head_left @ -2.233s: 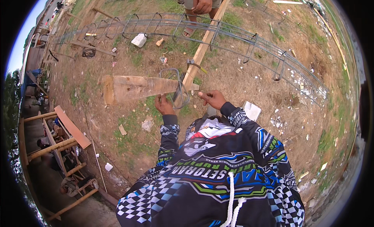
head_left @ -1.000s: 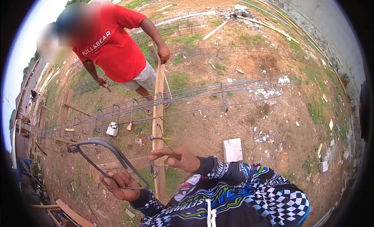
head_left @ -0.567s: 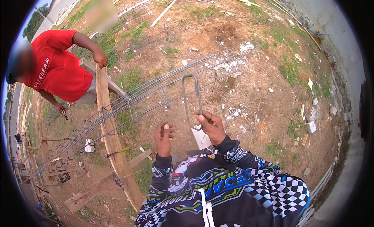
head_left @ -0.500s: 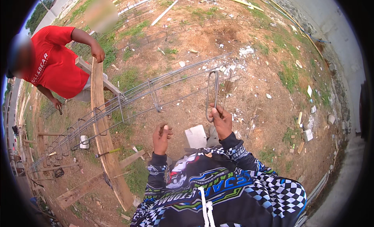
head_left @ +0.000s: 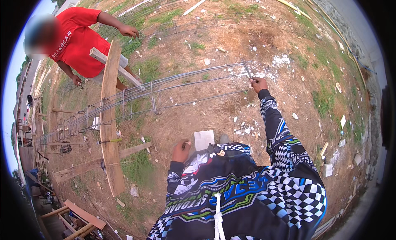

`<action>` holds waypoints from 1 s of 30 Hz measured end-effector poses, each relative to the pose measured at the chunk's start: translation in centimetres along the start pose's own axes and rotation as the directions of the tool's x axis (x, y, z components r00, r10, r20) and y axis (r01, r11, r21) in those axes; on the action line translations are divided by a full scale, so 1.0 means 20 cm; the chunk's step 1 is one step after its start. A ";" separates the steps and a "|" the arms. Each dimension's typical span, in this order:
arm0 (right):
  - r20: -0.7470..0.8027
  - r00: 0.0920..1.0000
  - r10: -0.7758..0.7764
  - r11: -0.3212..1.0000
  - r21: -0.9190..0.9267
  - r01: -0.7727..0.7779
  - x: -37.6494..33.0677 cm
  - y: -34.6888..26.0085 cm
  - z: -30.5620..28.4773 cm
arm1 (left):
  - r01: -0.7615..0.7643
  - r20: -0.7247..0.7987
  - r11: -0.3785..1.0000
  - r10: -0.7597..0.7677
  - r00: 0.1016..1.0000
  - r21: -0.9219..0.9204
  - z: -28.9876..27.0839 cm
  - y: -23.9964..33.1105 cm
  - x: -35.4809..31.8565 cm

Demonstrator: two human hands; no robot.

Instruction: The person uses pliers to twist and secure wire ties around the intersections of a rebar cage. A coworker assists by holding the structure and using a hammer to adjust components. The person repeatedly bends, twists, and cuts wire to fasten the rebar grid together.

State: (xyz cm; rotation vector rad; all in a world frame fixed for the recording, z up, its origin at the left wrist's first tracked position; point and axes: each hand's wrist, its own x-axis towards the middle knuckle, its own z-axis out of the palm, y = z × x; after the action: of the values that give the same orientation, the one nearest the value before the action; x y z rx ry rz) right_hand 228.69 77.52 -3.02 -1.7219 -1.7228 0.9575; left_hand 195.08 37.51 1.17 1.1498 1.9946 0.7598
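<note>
My right hand (head_left: 259, 84) is stretched out to the far right, closed on a bent steel rebar stirrup (head_left: 246, 68), seen nearly edge-on. The stirrup is at the free ends of a long rebar cage (head_left: 185, 77); whether it touches the bars I cannot tell. Further left along the cage, several stirrups (head_left: 154, 100) hang around the bars. Close to my body, my left hand (head_left: 180, 151) is loosely curled with fingers apart and holds nothing. The cage rests across an upright-leaning wooden plank (head_left: 109, 124).
A person in a red shirt (head_left: 84, 38) stands behind the plank at left, one arm held out over the ground. A hammer (head_left: 111, 141) lies across the plank. A white block (head_left: 204, 140) sits before me. White rubble (head_left: 281, 60) and a wall (head_left: 371, 46) are at right.
My right hand has carried the stirrup away from my body to the bar ends. My left hand has drawn closer to my body. The other person's hand has left the plank's top.
</note>
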 end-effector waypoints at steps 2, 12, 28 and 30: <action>0.062 0.998 -0.009 0.999 0.034 0.007 -0.08 -0.01 0.10 | 0.113 -0.058 0.988 -0.119 0.991 -0.101 0.00 -0.07 -0.06; 0.001 1.000 0.016 0.994 0.107 -0.016 -0.29 -0.31 0.56 | 0.212 -0.108 0.958 -0.236 0.966 -0.194 0.02 -0.25 -0.18; 0.274 0.962 -0.008 0.998 0.059 -0.008 -0.41 -0.60 0.88 | 0.048 -0.219 0.849 0.080 0.973 0.526 -0.09 0.29 0.51; 0.286 0.958 -0.016 0.999 0.043 0.004 -0.41 -0.62 0.86 | 0.090 -0.271 0.815 0.084 0.959 0.572 -0.07 0.31 0.67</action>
State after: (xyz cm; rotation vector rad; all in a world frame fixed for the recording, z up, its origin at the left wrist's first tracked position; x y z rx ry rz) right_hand 208.07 67.95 -2.88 -1.6078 -1.8714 1.2822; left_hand 192.15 51.98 2.99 1.4365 2.5809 0.3136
